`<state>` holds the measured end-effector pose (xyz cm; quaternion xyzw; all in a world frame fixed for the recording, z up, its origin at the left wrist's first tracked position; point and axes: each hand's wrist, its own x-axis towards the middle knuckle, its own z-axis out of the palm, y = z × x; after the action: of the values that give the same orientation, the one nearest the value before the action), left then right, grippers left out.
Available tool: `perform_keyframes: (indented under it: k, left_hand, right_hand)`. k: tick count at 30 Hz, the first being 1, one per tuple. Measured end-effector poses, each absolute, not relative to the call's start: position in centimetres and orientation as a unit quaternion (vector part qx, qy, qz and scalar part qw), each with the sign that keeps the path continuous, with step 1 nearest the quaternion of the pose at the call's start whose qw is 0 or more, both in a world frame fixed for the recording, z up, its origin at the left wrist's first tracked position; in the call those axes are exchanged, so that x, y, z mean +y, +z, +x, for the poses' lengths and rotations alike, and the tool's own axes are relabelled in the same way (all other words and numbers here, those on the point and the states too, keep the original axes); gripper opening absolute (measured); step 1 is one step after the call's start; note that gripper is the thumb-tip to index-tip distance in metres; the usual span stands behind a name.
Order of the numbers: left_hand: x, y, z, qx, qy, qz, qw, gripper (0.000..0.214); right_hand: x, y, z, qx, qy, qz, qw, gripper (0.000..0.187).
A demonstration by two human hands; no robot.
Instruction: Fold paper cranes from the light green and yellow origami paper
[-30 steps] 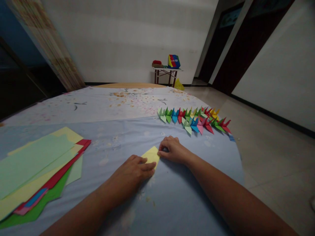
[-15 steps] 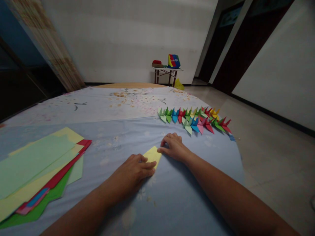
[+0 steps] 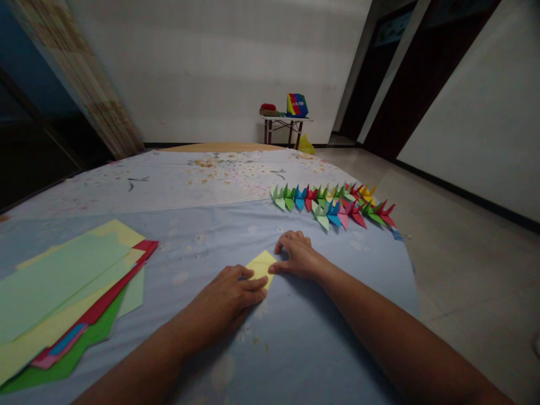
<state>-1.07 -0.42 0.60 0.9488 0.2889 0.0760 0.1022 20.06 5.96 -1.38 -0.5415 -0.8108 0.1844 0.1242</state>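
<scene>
A small folded yellow paper [image 3: 261, 265] lies on the light blue cloth of the table [image 3: 295, 337], between both hands. My left hand [image 3: 228, 295] presses flat on the paper's near edge with fingers stretched over it. My right hand [image 3: 297, 256] rests at the paper's right corner, thumb against the edge and fingers curled down on the cloth. A row of folded paper cranes [image 3: 333, 205] in several colours stands beyond my right hand.
A stack of green, yellow, red and blue paper sheets [image 3: 67, 292] lies at the left. The table's rounded edge [image 3: 411, 270] drops to a tiled floor on the right. A small table with colourful items [image 3: 289, 115] stands by the far wall.
My right hand has slid slightly toward me along the paper's right edge. The left hand and the paper have barely moved.
</scene>
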Motion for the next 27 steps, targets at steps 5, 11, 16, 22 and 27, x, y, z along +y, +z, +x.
perform_keyframes:
  k: [5, 11, 16, 22, 27]
  left_hand:
    - [-0.6, 0.9, -1.3, 0.29, 0.058, 0.95, 0.1, 0.032]
    - [-0.9, 1.2, -1.7, 0.283, 0.044, 0.951, 0.113, 0.034]
    - [-0.7, 1.4, -1.7, 0.292, 0.039, 0.946, 0.137, 0.036]
    - [-0.3, 1.8, -2.1, 0.286, 0.049, 0.942, 0.167, 0.038]
    - [0.3, 1.2, -2.9, 0.284, 0.089, 0.932, 0.209, 0.037]
  right_hand:
    - [6.7, -1.2, 20.6, -0.807, 0.212, -0.537, 0.119, 0.036]
    - [7.0, -1.1, 20.8, -0.806, 0.235, -0.531, 0.116, 0.029]
    - [6.8, -1.0, 20.9, -0.809, 0.237, -0.524, 0.119, 0.027]
    - [6.5, -1.0, 21.1, -0.814, 0.245, -0.511, 0.129, 0.024]
    - [6.4, -0.9, 21.1, -0.811, 0.247, -0.514, 0.131, 0.023]
